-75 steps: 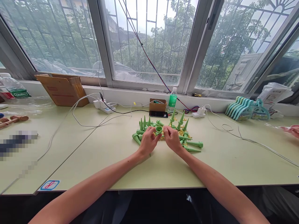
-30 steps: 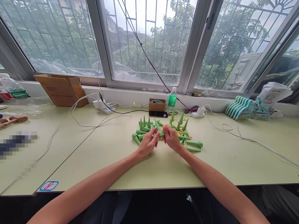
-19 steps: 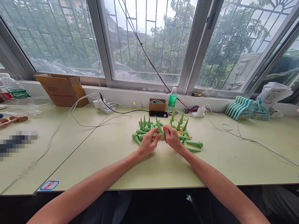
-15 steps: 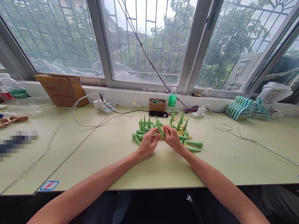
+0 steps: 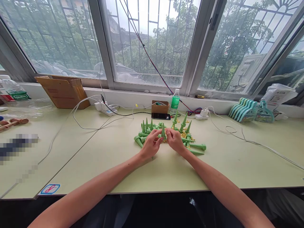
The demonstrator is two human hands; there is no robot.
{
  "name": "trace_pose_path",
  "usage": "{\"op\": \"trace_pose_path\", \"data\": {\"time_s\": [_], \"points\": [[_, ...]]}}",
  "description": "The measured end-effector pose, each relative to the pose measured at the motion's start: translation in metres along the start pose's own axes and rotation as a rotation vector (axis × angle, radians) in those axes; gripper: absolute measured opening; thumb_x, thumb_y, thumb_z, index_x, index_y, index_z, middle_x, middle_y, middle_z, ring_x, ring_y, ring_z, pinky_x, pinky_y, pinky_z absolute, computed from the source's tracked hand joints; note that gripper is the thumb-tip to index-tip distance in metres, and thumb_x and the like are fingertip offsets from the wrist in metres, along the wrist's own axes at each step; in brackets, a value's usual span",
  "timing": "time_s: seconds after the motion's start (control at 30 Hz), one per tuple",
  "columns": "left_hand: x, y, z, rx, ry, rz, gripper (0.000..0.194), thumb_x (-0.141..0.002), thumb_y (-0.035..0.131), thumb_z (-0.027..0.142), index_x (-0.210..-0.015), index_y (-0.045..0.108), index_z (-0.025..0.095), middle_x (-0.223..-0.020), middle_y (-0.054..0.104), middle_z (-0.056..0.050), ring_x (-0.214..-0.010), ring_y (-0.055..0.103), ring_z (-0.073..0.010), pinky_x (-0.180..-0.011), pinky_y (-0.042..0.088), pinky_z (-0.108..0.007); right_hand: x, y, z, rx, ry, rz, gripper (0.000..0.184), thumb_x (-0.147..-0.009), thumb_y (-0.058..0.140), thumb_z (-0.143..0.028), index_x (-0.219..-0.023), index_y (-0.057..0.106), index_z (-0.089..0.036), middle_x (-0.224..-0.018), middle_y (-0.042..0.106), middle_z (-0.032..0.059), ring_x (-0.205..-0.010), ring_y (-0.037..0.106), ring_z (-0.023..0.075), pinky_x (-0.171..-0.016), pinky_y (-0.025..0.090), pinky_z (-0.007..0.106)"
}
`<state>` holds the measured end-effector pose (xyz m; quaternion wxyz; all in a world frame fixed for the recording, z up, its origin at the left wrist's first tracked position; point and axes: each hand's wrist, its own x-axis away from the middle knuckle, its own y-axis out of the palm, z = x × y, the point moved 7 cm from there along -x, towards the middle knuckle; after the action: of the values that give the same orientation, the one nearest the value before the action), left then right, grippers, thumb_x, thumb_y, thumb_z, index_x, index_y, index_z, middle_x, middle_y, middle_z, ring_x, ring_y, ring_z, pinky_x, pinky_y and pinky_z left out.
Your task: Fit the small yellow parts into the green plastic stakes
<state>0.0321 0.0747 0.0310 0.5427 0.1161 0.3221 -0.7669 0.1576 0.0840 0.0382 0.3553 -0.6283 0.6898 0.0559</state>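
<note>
Both my hands meet over a pile of green cone-shaped plastic spikes (image 5: 194, 146) on the pale green table (image 5: 118, 164). My left hand (image 5: 150, 145) and my right hand (image 5: 174, 140) pinch one green spike (image 5: 163, 130) between their fingertips, its tip pointing up. Several spikes stand upright behind the hands, others lie on their sides. Small yellow parts (image 5: 182, 135) are scattered among them.
A black phone (image 5: 161, 116), a small brown box (image 5: 160, 107) and a green-labelled bottle (image 5: 175, 101) sit behind the pile. White cables (image 5: 228, 129) and a power strip (image 5: 106, 108) cross the table. A cardboard box (image 5: 63, 91) stands at left, teal hangers (image 5: 247, 110) at right.
The spike held between my hands has turned from leaning up-left to standing nearly upright. Earlier I was holding a round green ring-like end there. My arms have stayed in place.
</note>
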Motion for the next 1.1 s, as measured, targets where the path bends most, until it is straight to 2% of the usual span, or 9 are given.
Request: {"op": "trace_pose_path", "data": {"time_s": [0.3, 0.5, 0.63, 0.77, 0.83, 0.97, 1.1], "points": [[-0.001, -0.002, 0.0, -0.047, 0.003, 0.056, 0.031, -0.092, 0.046, 0.033, -0.12, 0.058, 0.027, -0.106, 0.048, -0.007, -0.063, 0.048, -0.0075, -0.045, 0.046, -0.017, 0.002, 0.001, -0.001, -0.009, -0.006, 0.017, 0.042, -0.097, 0.034, -0.045, -0.07, 0.054, -0.018, -0.047, 0.036, -0.0047, -0.044, 0.033, 0.0103, -0.045, 0.027, 0.025], [-0.001, -0.005, 0.002, -0.067, -0.026, 0.107, 0.031, -0.091, 0.048, 0.034, -0.12, 0.056, 0.026, -0.112, 0.049, -0.008, -0.061, 0.05, -0.006, -0.047, 0.048, -0.018, 0.004, 0.006, 0.004, -0.06, 0.029, 0.013, 0.042, -0.097, 0.03, -0.051, -0.069, 0.042, -0.021, -0.05, 0.04, -0.0043, -0.043, 0.036, 0.0105, -0.044, 0.028, 0.024], [-0.001, -0.011, 0.001, -0.025, -0.089, 0.207, 0.034, -0.088, 0.054, 0.038, -0.118, 0.051, 0.023, -0.106, 0.052, -0.006, -0.053, 0.048, -0.0032, -0.043, 0.044, -0.017, 0.005, 0.006, 0.003, -0.078, 0.028, 0.018, 0.041, -0.098, 0.03, -0.05, -0.07, 0.038, -0.021, -0.053, 0.04, -0.0043, -0.044, 0.036, 0.0096, -0.045, 0.029, 0.023], [-0.001, -0.013, -0.005, 0.098, -0.184, 0.243, 0.031, -0.086, 0.054, 0.045, -0.103, 0.049, 0.02, -0.094, 0.056, -0.003, -0.046, 0.049, -0.0038, -0.036, 0.039, -0.016, 0.005, 0.004, 0.001, -0.065, 0.019, 0.022, 0.04, -0.098, 0.029, -0.048, -0.071, 0.039, -0.021, -0.057, 0.043, -0.0035, -0.046, 0.038, 0.009, -0.046, 0.031, 0.022], [-0.001, -0.012, -0.007, 0.138, -0.217, 0.235, 0.03, -0.088, 0.05, 0.049, -0.092, 0.05, 0.018, -0.079, 0.058, 0.0, -0.041, 0.048, -0.005, -0.034, 0.035, -0.017, 0.004, 0.003, 0.0, -0.053, 0.014, 0.025, 0.04, -0.098, 0.029, -0.048, -0.071, 0.039, -0.021, -0.057, 0.043, -0.0036, -0.046, 0.038, 0.0091, -0.047, 0.031, 0.022], [0.0, -0.01, -0.011, 0.185, -0.273, 0.196, 0.047, -0.092, 0.038, 0.053, -0.066, 0.05, 0.016, -0.043, 0.046, 0.004, -0.033, 0.041, -0.0064, -0.037, 0.033, -0.018, 0.004, 0.003, -0.005, -0.034, -0.013, -0.004, 0.039, -0.097, 0.032, -0.048, -0.071, 0.041, -0.02, -0.055, 0.043, -0.0042, -0.046, 0.037, 0.0092, -0.047, 0.031, 0.022], [0.002, -0.006, -0.01, 0.281, -0.343, 0.141, 0.059, -0.091, 0.036, 0.057, -0.052, 0.05, 0.014, -0.038, 0.046, 0.0, -0.031, 0.039, -0.0071, -0.037, 0.031, -0.02, 0.006, 0.007, -0.011, -0.019, -0.06, -0.049, 0.038, -0.096, 0.036, -0.047, -0.071, 0.044, -0.02, -0.053, 0.042, -0.0048, -0.047, 0.037, 0.0089, -0.048, 0.031, 0.021]]}}
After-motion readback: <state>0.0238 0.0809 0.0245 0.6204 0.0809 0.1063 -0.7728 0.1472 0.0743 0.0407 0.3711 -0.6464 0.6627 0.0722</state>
